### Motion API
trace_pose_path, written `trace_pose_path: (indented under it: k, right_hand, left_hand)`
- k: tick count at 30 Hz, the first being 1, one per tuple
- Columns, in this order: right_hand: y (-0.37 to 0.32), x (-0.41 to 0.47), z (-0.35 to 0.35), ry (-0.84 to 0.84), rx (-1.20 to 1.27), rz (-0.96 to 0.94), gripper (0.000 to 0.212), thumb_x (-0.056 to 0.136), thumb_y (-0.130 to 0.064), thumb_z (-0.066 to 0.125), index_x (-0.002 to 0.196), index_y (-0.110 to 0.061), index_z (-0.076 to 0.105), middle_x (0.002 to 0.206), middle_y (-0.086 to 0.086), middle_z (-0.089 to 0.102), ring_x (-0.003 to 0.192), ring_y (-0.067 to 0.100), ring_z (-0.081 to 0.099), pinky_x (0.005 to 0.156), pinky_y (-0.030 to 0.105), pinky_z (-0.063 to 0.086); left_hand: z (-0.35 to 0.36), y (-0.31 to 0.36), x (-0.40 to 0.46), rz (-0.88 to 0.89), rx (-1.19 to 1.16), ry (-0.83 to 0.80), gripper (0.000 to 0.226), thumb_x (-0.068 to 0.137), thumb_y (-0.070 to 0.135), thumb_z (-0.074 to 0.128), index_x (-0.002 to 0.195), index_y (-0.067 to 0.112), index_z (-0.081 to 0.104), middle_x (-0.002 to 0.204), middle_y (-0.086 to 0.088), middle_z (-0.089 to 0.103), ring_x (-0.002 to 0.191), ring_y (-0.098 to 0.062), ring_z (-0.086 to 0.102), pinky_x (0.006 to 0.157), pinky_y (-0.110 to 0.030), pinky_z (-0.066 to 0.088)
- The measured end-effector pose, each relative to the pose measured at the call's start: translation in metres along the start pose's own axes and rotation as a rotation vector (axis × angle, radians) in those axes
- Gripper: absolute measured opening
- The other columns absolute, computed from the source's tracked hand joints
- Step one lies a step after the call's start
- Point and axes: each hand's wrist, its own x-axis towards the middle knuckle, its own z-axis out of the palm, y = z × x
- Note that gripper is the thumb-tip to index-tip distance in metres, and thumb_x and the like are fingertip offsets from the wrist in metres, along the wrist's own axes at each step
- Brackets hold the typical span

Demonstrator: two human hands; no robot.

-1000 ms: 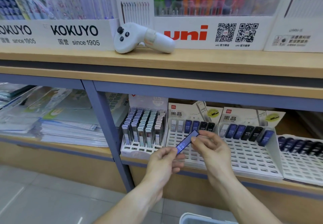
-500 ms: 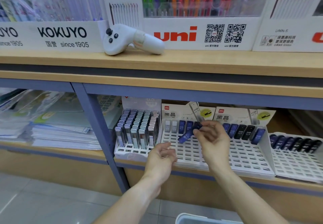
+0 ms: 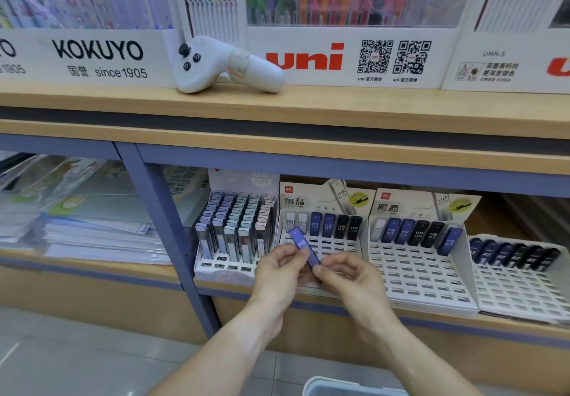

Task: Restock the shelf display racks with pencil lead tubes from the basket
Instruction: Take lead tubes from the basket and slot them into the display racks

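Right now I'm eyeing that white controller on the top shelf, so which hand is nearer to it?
Left. The left hand is below the white controller, slightly to its right; the right hand sits farther right. Both pinch the blue lead tube.

Two bare forearms enter from the bottom edge of the frame and run up toward its lower middle, one from the lower left and one from the lower right. No sleeve, watch, bracelet or glove shows on either arm as far as the frame reaches. The left hand (image 3: 282, 275) and the right hand (image 3: 350, 281) are bare too, with no rings on the visible fingers and short, unpainted fingernails where these can be made out.
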Motion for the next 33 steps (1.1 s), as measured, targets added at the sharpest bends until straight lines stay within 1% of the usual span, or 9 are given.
trace_pose_path:
  k: [3, 7, 12, 15, 16, 20, 22, 28, 33]
  right_hand:
    - [-0.001, 0.004, -0.005, 0.002, -0.234, -0.119, 0.013, 0.082, -0.009, 0.083, 0.089, -0.012, 0.073, 0.085, 0.001, 0.076, 0.083, 0.017, 0.072, 0.075, 0.030, 0.058]
    - [-0.016, 0.020, -0.010, 0.061, -0.323, -0.258, 0.027, 0.086, -0.010, 0.079, 0.106, -0.026, 0.068, 0.095, -0.006, 0.074, 0.089, 0.012, 0.071, 0.077, 0.032, 0.060]
    - [-0.024, 0.031, -0.011, -0.050, -0.351, -0.348, 0.029, 0.084, 0.001, 0.078, 0.103, -0.019, 0.070, 0.090, -0.004, 0.074, 0.087, 0.012, 0.071, 0.080, 0.028, 0.059]
    - [-0.029, 0.042, -0.011, 0.085, -0.328, -0.423, 0.024, 0.085, -0.001, 0.078, 0.099, -0.018, 0.070, 0.089, -0.007, 0.073, 0.085, 0.009, 0.070, 0.080, 0.022, 0.057]
    - [-0.030, 0.047, -0.011, 0.137, -0.343, -0.458, 0.023, 0.086, -0.002, 0.078, 0.098, -0.019, 0.069, 0.088, -0.008, 0.073, 0.084, 0.007, 0.070, 0.080, 0.022, 0.057]
    - [-0.023, 0.064, -0.009, 0.153, -0.525, -0.551, 0.019, 0.089, -0.008, 0.075, 0.097, -0.024, 0.068, 0.091, -0.017, 0.071, 0.088, -0.001, 0.069, 0.080, 0.022, 0.058]
    - [-0.016, 0.069, -0.008, 0.124, -0.577, -0.563, 0.017, 0.090, -0.008, 0.074, 0.098, -0.022, 0.068, 0.092, -0.017, 0.071, 0.088, -0.003, 0.069, 0.081, 0.022, 0.059]
    - [-0.008, 0.074, -0.009, 0.086, -0.682, -0.580, 0.018, 0.089, -0.005, 0.073, 0.099, -0.020, 0.070, 0.095, -0.014, 0.072, 0.088, -0.004, 0.068, 0.080, 0.016, 0.057]
    - [-0.010, 0.087, -0.006, 0.039, -0.940, -0.670, 0.022, 0.090, -0.007, 0.071, 0.107, -0.020, 0.075, 0.104, -0.003, 0.072, 0.090, 0.013, 0.068, 0.083, 0.037, 0.059]
  left_hand:
    - [0.002, -0.001, 0.002, 0.029, 0.150, -0.021, 0.009, 0.101, 0.013, 0.062, 0.107, 0.014, 0.069, 0.091, -0.001, 0.078, 0.089, -0.014, 0.075, 0.083, -0.028, 0.060]
    - [0.004, -0.006, 0.006, 0.104, 0.413, -0.086, 0.015, 0.101, 0.021, 0.062, 0.107, 0.028, 0.074, 0.098, 0.000, 0.076, 0.098, -0.018, 0.071, 0.089, -0.029, 0.056]
    - [0.003, -0.005, 0.012, 0.125, 0.437, -0.097, 0.018, 0.101, 0.022, 0.063, 0.113, 0.027, 0.075, 0.097, -0.001, 0.076, 0.095, -0.018, 0.071, 0.097, -0.041, 0.056]
    - [0.001, -0.003, 0.014, 0.210, 0.604, -0.016, 0.032, 0.100, 0.023, 0.064, 0.132, 0.026, 0.063, 0.106, 0.010, 0.071, 0.098, -0.004, 0.066, 0.086, -0.014, 0.048]
    - [0.000, -0.002, 0.014, 0.251, 0.691, 0.010, 0.038, 0.100, 0.023, 0.063, 0.137, 0.026, 0.059, 0.113, 0.011, 0.068, 0.101, -0.003, 0.063, 0.084, -0.011, 0.044]
    - [-0.006, -0.005, 0.007, 0.281, 0.922, -0.035, 0.043, 0.103, 0.023, 0.057, 0.146, 0.025, 0.051, 0.142, 0.005, 0.056, 0.121, -0.007, 0.055, 0.099, -0.016, 0.038]
    - [-0.009, -0.008, 0.005, 0.282, 0.997, -0.064, 0.042, 0.104, 0.023, 0.055, 0.145, 0.026, 0.052, 0.146, 0.004, 0.052, 0.129, -0.011, 0.052, 0.104, -0.017, 0.034]
    - [-0.013, -0.014, 0.009, 0.241, 1.067, -0.116, 0.039, 0.105, 0.026, 0.053, 0.143, 0.031, 0.055, 0.144, 0.001, 0.051, 0.112, -0.010, 0.058, 0.109, -0.024, 0.042]
    - [-0.015, -0.017, 0.013, 0.251, 1.075, -0.116, 0.039, 0.105, 0.024, 0.052, 0.143, 0.030, 0.055, 0.142, 0.002, 0.054, 0.118, -0.013, 0.057, 0.110, -0.028, 0.043]
